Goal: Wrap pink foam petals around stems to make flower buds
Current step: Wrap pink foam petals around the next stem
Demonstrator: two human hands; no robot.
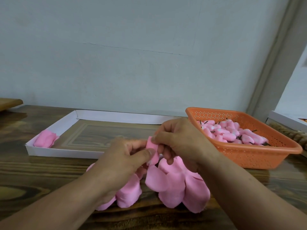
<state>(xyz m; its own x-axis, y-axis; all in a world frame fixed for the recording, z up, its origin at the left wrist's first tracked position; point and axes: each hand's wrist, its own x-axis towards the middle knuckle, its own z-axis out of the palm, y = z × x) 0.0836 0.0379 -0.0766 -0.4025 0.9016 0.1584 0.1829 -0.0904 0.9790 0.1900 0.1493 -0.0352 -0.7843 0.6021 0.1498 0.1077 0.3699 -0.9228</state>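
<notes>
Between the two hands, at fingertip level: pink foam petal (152, 152), partly rolled.
Long axis: near-upright, tilted slightly; stem hidden inside, cannot tell.
Left hand (123, 161): thumb pinches the roll's lower part.
Right hand (177, 141): fingertips pinch its top edge; equally near.
Below the hands: loose petals (167, 190).
Right of the right hand: orange basket (259, 156) of buds (232, 131).
Beyond the left hand: white tray (54, 153).
</notes>
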